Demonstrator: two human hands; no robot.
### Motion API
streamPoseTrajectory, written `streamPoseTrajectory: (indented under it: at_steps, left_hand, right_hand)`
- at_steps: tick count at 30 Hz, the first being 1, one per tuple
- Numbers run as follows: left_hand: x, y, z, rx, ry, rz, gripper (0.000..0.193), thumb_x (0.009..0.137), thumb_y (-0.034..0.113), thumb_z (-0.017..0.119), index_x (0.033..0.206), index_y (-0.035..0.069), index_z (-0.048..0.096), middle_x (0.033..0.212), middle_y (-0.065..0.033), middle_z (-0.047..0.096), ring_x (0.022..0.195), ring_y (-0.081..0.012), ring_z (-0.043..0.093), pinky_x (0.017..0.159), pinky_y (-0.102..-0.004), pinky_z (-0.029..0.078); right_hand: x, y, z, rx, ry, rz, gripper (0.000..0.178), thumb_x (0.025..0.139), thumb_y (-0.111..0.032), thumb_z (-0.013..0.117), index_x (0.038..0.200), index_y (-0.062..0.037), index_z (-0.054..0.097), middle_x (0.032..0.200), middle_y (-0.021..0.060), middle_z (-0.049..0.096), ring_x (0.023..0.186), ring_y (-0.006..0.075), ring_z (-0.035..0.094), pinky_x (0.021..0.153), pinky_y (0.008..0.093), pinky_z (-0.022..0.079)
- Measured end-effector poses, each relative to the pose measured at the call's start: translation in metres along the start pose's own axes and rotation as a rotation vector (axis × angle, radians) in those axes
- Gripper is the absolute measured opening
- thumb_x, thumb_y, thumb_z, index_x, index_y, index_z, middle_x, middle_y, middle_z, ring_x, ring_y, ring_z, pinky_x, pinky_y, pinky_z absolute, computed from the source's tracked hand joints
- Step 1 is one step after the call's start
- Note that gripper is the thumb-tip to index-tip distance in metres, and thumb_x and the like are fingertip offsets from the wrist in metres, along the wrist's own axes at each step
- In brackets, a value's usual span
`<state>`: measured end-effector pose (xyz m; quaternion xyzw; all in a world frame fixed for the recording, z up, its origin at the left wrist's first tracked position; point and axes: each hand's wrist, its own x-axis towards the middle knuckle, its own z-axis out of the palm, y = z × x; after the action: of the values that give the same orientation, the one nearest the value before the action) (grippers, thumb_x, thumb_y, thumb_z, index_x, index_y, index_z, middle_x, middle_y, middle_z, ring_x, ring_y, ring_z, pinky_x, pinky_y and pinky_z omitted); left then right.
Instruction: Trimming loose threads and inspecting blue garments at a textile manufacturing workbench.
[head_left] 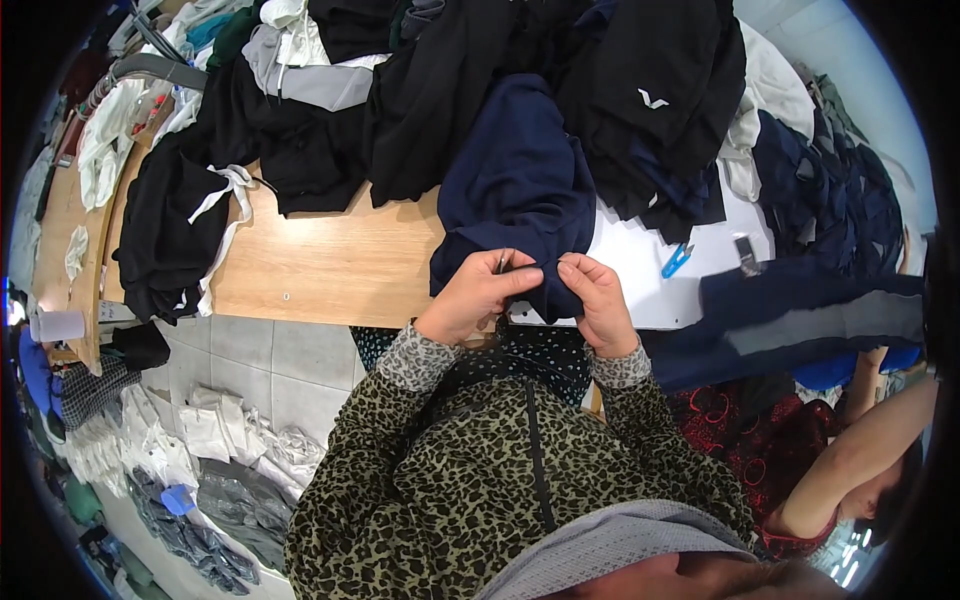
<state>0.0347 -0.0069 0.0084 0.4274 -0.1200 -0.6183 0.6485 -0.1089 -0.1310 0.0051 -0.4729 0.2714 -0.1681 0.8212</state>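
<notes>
A navy blue garment (520, 170) lies bunched on the table edge in front of me, its near end drawn up between my hands. My left hand (478, 298) is closed, with thumb and fingers pinching a fold of the navy cloth. Between those fingers a small dark tip shows, too small to name. Close by on the right, my right hand (600, 300) pinches the same garment between thumb and forefinger. Blue thread snips (677, 260) rest on the white tabletop to the right, apart from both hands.
Black garments (430, 100) are heaped along the table's far side. The wooden tabletop (320, 250) meets a white surface (630, 290) on the right. Navy garments (830, 190) pile up at far right. A co-worker's arm (850, 465) is at lower right. Bagged items (210, 430) lie on the floor.
</notes>
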Motion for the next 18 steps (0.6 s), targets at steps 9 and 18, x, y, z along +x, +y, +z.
streamPoseTrajectory:
  at_steps: [9,18]
  left_hand:
    - [0.007,-0.018,-0.009,-0.144,-0.143,0.013,0.011,0.081,0.007,0.068,0.090,0.005,0.062,0.079,0.0041,0.061,0.063,-0.0008,0.053,0.054,-0.0143,0.041]
    - [0.019,-0.017,-0.020,-0.019,-0.247,0.127,0.015,0.081,0.003,0.066,0.096,-0.001,0.062,0.084,0.0002,0.063,0.073,-0.0056,0.057,0.069,-0.0192,0.047]
  right_hand:
    - [-0.003,0.000,0.010,0.192,-0.015,0.117,0.015,0.090,-0.014,0.058,0.094,-0.0001,0.062,0.089,0.0022,0.064,0.080,0.0079,0.060,0.075,0.0211,0.048]
    - [-0.002,0.020,0.010,0.557,0.044,0.354,0.024,0.092,-0.016,0.053,0.108,0.0010,0.058,0.103,0.0086,0.063,0.091,0.0162,0.062,0.081,0.0291,0.052]
